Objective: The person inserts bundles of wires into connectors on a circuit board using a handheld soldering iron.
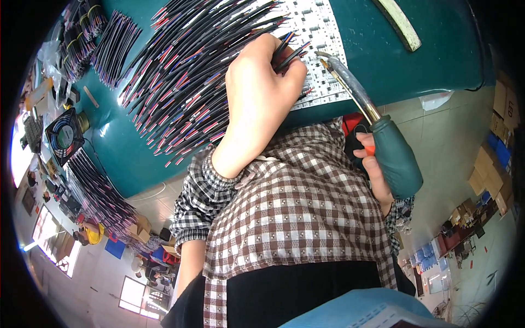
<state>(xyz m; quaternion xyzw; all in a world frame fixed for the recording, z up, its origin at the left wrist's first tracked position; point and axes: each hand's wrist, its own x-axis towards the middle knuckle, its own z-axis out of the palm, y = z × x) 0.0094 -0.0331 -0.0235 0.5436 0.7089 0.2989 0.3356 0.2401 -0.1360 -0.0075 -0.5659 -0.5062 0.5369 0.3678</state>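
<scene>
My left hand (257, 90) is closed, thumb and fingers pinching black cable ends (287, 61) at the edge of a white circuit board panel (320, 38). Rows of small dark components cover this panel. Many black cables (186, 76) with red, white and blue wire ends fan out leftward beneath and beyond that hand. My right hand (377, 177) grips a green soldering gun (396, 158) with an orange trigger. Its metal tip and a bent grey feed tube reach over the panel's right part, close to the cable ends. The gun's handle hides part of my right hand.
The panel lies on a green-topped table (383, 71). A curved pale strip (402, 24) rests at the far right. To the left stand a small black fan (64, 135) and bundled cables (116, 46). Cardboard boxes (486, 169) sit on the floor at right. Other people are in the background.
</scene>
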